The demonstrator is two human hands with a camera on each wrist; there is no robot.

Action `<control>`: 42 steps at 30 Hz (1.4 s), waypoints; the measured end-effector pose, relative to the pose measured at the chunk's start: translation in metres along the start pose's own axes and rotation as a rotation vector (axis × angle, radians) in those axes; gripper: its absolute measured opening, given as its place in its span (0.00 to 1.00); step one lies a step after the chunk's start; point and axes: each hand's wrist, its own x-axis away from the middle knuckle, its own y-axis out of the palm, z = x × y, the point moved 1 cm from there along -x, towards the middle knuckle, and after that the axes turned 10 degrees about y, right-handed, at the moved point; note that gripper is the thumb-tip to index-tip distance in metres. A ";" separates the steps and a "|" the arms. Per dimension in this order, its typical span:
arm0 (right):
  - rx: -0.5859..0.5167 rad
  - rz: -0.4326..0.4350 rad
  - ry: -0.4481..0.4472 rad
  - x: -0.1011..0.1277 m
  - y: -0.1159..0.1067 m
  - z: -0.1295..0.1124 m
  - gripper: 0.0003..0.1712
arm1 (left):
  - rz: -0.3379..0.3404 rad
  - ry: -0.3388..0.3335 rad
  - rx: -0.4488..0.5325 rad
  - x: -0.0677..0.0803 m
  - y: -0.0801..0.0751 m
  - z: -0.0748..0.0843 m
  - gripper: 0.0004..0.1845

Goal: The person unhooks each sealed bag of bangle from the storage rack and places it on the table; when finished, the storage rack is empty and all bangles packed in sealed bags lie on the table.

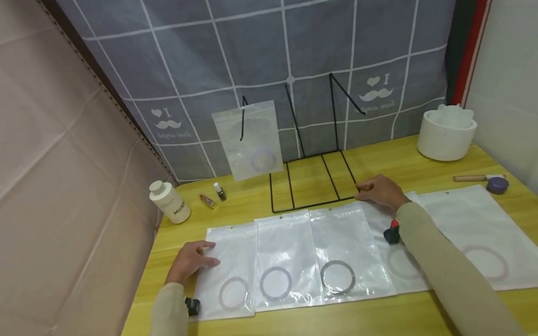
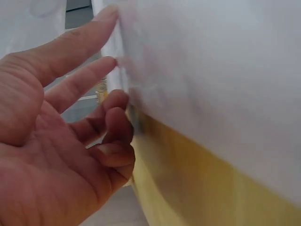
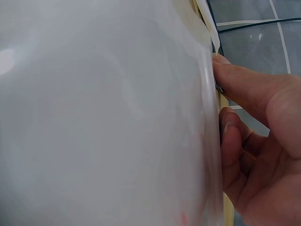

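Observation:
Several clear plastic bags, each with a ring inside, lie side by side on the yellow table point(image 1: 320, 335). My left hand point(image 1: 194, 257) rests with straight fingers on the upper left corner of the leftmost bag point(image 1: 229, 276). In the left wrist view its fingertips point(image 2: 96, 28) touch that bag point(image 2: 211, 70) at the edge. My right hand point(image 1: 377, 191) lies at the top of the fourth bag point(image 1: 403, 272), beside the black wire rack point(image 1: 311, 185). Its fingers point(image 3: 244, 89) curl against that bag's point(image 3: 103, 117) top edge. Another bag point(image 1: 249, 139) hangs on the rack.
A white bottle point(image 1: 169, 202) and two small vials point(image 1: 213, 196) stand at the back left. A white pot point(image 1: 446, 132) sits at the back right, with a brush and purple lid point(image 1: 495, 184) near it. A grey checked cloth covers the back wall.

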 end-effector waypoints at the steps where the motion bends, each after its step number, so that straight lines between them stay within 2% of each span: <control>1: 0.004 0.002 -0.005 0.000 0.000 0.000 0.35 | -0.005 -0.006 -0.002 0.000 0.000 0.002 0.32; 4: 0.006 0.000 -0.003 -0.001 0.001 0.001 0.34 | -0.020 -0.010 -0.033 -0.002 -0.001 0.008 0.29; 7: 0.002 -0.007 0.005 -0.001 0.001 0.001 0.35 | 0.009 -0.008 -0.034 -0.010 -0.002 0.018 0.26; 8: -0.004 -0.007 0.009 -0.001 0.001 0.001 0.35 | 0.027 0.012 -0.031 -0.014 -0.002 0.021 0.26; 12: -0.013 0.004 0.007 0.000 0.001 0.002 0.35 | 0.138 0.083 0.071 -0.036 -0.004 0.035 0.22; 14: -0.009 0.005 0.007 -0.001 0.001 0.003 0.35 | 0.194 0.145 0.142 -0.048 -0.001 0.043 0.21; 20: 0.001 0.007 0.021 0.001 0.000 0.003 0.35 | 0.386 0.318 0.421 -0.078 0.010 0.074 0.18; 22: -0.002 0.012 0.020 0.001 0.000 0.003 0.35 | 0.450 0.362 0.469 -0.086 0.010 0.086 0.17; 25: 0.002 0.018 0.016 0.001 0.000 0.003 0.35 | 0.516 0.412 0.444 -0.098 0.006 0.102 0.17; 29: 0.000 0.027 0.029 0.001 0.000 0.003 0.34 | 0.527 0.456 0.432 -0.113 -0.002 0.122 0.19; 33: -0.008 0.037 0.032 0.001 0.002 0.004 0.34 | 0.510 0.510 0.486 -0.125 -0.010 0.141 0.22; 38: -0.008 0.037 0.038 0.000 0.005 0.002 0.34 | 0.522 0.538 0.445 -0.133 -0.027 0.160 0.26; 42: 0.001 0.032 0.034 0.000 0.005 0.000 0.34 | 0.462 0.593 0.454 -0.139 -0.045 0.175 0.27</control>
